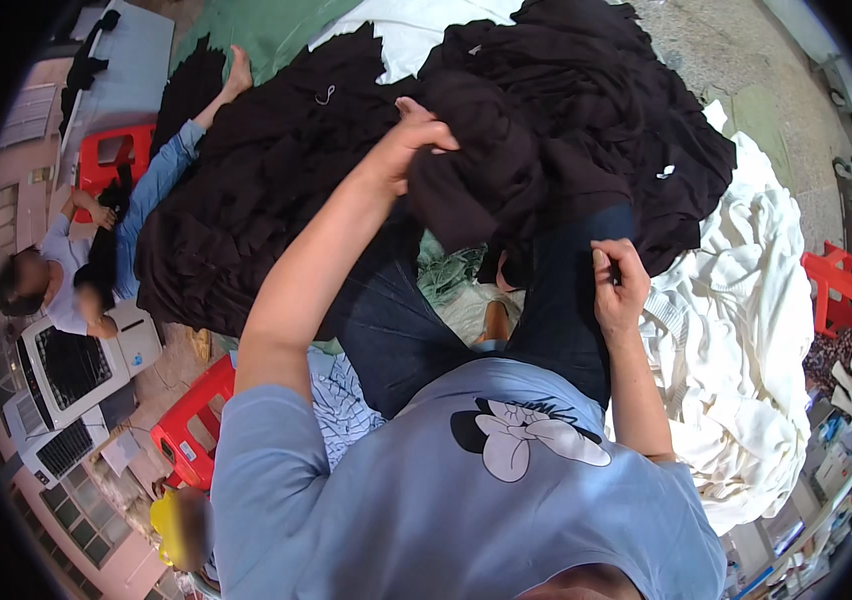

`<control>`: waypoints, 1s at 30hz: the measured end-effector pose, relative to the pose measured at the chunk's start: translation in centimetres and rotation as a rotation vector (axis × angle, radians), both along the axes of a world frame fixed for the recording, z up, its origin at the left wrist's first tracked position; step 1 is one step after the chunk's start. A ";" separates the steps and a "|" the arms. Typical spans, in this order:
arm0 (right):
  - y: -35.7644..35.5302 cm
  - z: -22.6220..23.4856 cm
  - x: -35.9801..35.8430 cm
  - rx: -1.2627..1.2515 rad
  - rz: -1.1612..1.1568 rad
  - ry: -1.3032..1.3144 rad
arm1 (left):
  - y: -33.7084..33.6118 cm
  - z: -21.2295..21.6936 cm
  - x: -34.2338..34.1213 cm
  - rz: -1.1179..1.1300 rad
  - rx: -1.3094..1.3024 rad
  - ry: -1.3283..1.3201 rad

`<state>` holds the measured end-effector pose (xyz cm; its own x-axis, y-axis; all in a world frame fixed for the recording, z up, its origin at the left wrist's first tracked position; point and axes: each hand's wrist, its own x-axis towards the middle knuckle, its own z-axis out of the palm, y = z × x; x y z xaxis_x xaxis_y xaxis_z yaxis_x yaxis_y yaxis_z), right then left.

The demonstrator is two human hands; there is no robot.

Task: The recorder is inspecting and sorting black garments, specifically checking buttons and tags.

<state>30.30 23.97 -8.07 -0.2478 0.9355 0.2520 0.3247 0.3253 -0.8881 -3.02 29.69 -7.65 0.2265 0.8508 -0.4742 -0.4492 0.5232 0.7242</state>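
My left hand [416,135] is raised and grips a fold of a black garment [491,165] lifted from the big heap of black clothes [276,170] in front of me. My right hand [618,285] rests on my right knee and pinches a small dark tool, too small to identify, next to the hanging edge of the black cloth. My jeans-clad legs [396,335] stretch forward under the garment. A blue shirt with a cartoon print covers my chest.
A heap of white cloth [746,330] lies to my right. Red plastic stools [191,420] [841,285] stand at both sides. Another person [76,270] sits at the left holding black cloth, beside white boxy appliances [71,375]. Green sheeting lies at the back.
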 end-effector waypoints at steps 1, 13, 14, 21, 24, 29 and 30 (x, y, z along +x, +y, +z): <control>0.3 -0.2 0.5 -0.032 -0.022 0.030 | -0.4 4.6 1.0 0.000 0.090 0.047; 3.8 2.0 -7.3 0.127 0.160 0.055 | -0.8 9.6 5.9 0.377 0.103 -0.205; 4.0 1.7 -8.0 0.155 0.094 0.083 | -0.5 10.7 6.3 0.384 0.139 -0.223; 7.0 5.2 -9.1 -0.014 -0.022 0.412 | -3.3 24.7 5.7 0.656 0.642 -0.043; 5.2 13.6 -9.1 -0.207 0.239 0.770 | -5.2 30.6 4.3 1.205 0.562 0.018; -1.8 23.3 -3.6 -0.497 0.635 0.911 | -15.5 32.5 -0.6 0.732 0.657 0.376; -3.3 24.4 -2.8 -0.604 0.692 0.991 | -16.7 33.1 -1.8 0.667 0.665 0.466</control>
<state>27.46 20.62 16.37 -0.6650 0.7209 0.1953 -0.6012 -0.3615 -0.7126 -4.77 12.99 25.41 -0.4684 0.8570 0.2149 -0.1027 -0.2944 0.9501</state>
